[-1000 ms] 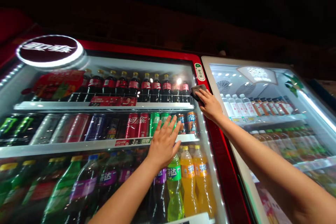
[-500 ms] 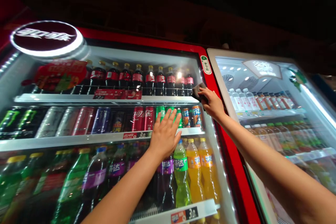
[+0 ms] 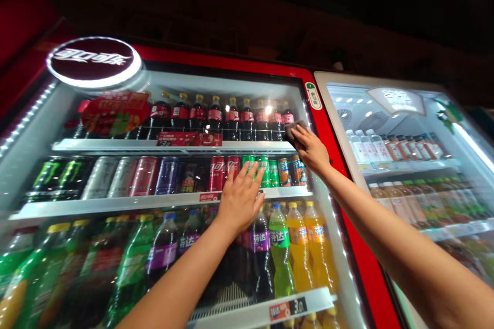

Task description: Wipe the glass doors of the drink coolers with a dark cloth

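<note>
The glass door of a red-framed drinks fridge (image 3: 231, 66) fills the middle of the view. My left hand (image 3: 241, 198) lies flat with fingers spread against the glass, in front of the shelf of cans, and holds nothing. Up and to the right, my right hand (image 3: 312, 149) presses a dark grey cloth (image 3: 295, 129) on the glass near the door's right edge, beside the upper row of cola bottles (image 3: 247, 118). Its fingers lie over the cloth.
A second, white-framed fridge (image 3: 323, 92) with bottles stands at the right. A lit oval sign (image 3: 94, 61) is at the upper left, above a red sticker (image 3: 116, 113). Bottles of green, purple and orange drinks (image 3: 299, 236) fill the lower shelf.
The view has shifted, so the fridge and its sign appear farther right. My left hand now covers a spot slightly farther left on the glass; the cloth remains under my right hand.
</note>
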Motion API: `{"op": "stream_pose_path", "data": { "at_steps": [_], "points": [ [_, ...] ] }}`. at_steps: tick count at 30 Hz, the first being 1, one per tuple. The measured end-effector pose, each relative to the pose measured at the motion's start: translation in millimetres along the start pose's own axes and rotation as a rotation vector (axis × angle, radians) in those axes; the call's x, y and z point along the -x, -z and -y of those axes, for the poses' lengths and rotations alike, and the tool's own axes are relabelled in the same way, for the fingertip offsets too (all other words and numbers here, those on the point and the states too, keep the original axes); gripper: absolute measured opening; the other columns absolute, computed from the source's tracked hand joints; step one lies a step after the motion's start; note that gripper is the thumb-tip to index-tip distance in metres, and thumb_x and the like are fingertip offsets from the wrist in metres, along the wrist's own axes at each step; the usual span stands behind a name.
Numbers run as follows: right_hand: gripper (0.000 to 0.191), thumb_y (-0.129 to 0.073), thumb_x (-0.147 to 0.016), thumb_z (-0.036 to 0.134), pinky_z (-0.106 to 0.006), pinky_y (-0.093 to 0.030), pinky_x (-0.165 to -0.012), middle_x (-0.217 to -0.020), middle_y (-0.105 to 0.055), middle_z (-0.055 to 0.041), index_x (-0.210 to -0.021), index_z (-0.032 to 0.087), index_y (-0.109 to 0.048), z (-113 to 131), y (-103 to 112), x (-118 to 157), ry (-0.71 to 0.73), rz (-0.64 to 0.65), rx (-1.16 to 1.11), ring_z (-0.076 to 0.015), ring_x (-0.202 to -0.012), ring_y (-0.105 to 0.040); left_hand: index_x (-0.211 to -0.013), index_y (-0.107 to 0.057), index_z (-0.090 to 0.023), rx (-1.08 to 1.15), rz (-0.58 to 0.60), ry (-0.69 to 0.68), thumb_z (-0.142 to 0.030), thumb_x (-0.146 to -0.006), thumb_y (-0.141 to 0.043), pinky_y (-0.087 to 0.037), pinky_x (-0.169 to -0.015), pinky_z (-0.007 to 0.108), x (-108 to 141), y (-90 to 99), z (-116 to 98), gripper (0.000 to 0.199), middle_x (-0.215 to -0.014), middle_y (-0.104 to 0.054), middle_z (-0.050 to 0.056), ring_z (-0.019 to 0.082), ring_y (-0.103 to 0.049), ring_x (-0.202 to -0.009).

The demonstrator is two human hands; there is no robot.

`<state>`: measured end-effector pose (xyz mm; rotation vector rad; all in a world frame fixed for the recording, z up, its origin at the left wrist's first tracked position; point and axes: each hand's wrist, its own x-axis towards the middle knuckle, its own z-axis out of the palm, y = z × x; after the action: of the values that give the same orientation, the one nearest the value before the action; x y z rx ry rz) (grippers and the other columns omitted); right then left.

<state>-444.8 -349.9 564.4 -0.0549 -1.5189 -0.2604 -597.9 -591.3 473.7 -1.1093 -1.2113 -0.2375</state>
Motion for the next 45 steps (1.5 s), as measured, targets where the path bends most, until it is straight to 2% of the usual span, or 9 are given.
{"op": "stream_pose_path", "data": {
  "at_steps": [6, 14, 21, 25, 29, 33, 37, 41, 45],
  "points": [
    [0.053, -0.059, -0.096, 0.033, -0.063, -0.040, -0.115, -0.159, -0.046, 0.0003, -0.148, 0.035, -0.053, 48, -20, -17, 0.053, 0.059, 0.062, -0.0373, -0.150, -0.036, -0.159, -0.026, -0.024, -0.003, 0.005, 0.006, -0.042, -0.102, -0.042, -0.013, -0.128, 0.053, 7, 6.4, 9, 0.062, -0.166, -0.034, 0.007, 0.026, -0.026, -0.156],
    [0.048, -0.054, -0.098, 0.028, -0.064, -0.041, -0.114, -0.158, -0.048, -0.0027, -0.146, 0.032, -0.055, 17, 1, 7, 0.018, 0.065, 0.063, -0.0364, -0.149, -0.037, -0.159, -0.027, -0.025, -0.022, 0.017, -0.004, -0.044, -0.103, -0.041, -0.014, -0.128, 0.052, 21, 20.0, 37, 0.061, -0.166, -0.034, 0.007, 0.025, -0.029, -0.155],
    [0.052, -0.056, -0.098, 0.031, -0.065, -0.040, -0.115, -0.162, -0.041, -0.0013, -0.150, 0.035, -0.051, 83, -27, -21, 0.043, 0.091, 0.123, -0.0399, -0.151, -0.032, -0.156, -0.038, -0.020, -0.066, 0.070, 0.050, -0.040, -0.104, -0.038, -0.017, -0.127, 0.053, 25, 30.3, 52, 0.056, -0.165, -0.036, 0.009, 0.026, -0.028, -0.155],
    [0.044, -0.051, -0.101, 0.033, -0.054, -0.044, -0.117, -0.159, -0.046, 0.0044, -0.144, 0.038, -0.056, 72, -8, 15, 0.257, 0.168, 0.055, -0.0292, -0.152, -0.034, -0.155, -0.038, -0.021, -0.086, 0.087, 0.045, -0.040, -0.105, -0.036, -0.020, -0.126, 0.054, 33, 36.6, 59, 0.054, -0.165, -0.034, 0.008, 0.026, -0.028, -0.155],
    [0.048, -0.052, -0.099, 0.028, -0.060, -0.043, -0.115, -0.159, -0.045, -0.0010, -0.146, 0.033, -0.056, 62, -9, 3, 0.062, 0.129, 0.118, -0.0347, -0.150, -0.035, -0.155, -0.037, -0.022, -0.105, 0.085, 0.029, -0.041, -0.105, -0.037, -0.021, -0.126, 0.055, 41, 44.5, 75, 0.054, -0.165, -0.035, 0.006, 0.025, -0.029, -0.154],
    [0.054, -0.054, -0.097, 0.027, -0.064, -0.044, -0.112, -0.162, -0.041, -0.0034, -0.150, 0.032, -0.051, 103, -36, -36, -0.100, 0.066, 0.165, -0.0412, -0.149, -0.035, -0.156, -0.034, -0.024, -0.111, 0.081, 0.051, -0.040, -0.104, -0.038, -0.022, -0.125, 0.055, 47, 48.2, 87, 0.054, -0.166, -0.034, 0.006, 0.026, -0.028, -0.155],
    [0.048, -0.052, -0.099, 0.031, -0.058, -0.043, -0.116, -0.160, -0.044, 0.0014, -0.147, 0.034, -0.054, 136, -43, -24, 0.131, 0.114, 0.099, -0.0354, -0.151, -0.034, -0.158, -0.031, -0.024, -0.094, 0.075, 0.056, -0.040, -0.104, -0.037, -0.020, -0.126, 0.056, 55, 48.1, 91, 0.056, -0.166, -0.034, 0.006, 0.026, -0.027, -0.155],
    [0.044, -0.051, -0.100, 0.033, -0.054, -0.047, -0.114, -0.157, -0.049, 0.0047, -0.143, 0.038, -0.058, 119, -24, 15, 0.270, 0.150, 0.026, -0.0288, -0.150, -0.037, -0.158, -0.028, -0.025, -0.080, 0.073, 0.054, -0.040, -0.105, -0.037, -0.018, -0.126, 0.057, 67, 53.1, 98, 0.056, -0.166, -0.034, 0.006, 0.026, -0.027, -0.155],
    [0.050, -0.053, -0.097, 0.029, -0.061, -0.046, -0.112, -0.158, -0.047, -0.0006, -0.147, 0.034, -0.055, 106, -24, 6, 0.022, 0.086, 0.106, -0.0361, -0.149, -0.039, -0.159, -0.027, -0.026, -0.090, 0.084, 0.045, -0.040, -0.104, -0.037, -0.017, -0.127, 0.056, 80, 61.2, 113, 0.057, -0.166, -0.035, 0.005, 0.025, -0.027, -0.155]
  ]
}}
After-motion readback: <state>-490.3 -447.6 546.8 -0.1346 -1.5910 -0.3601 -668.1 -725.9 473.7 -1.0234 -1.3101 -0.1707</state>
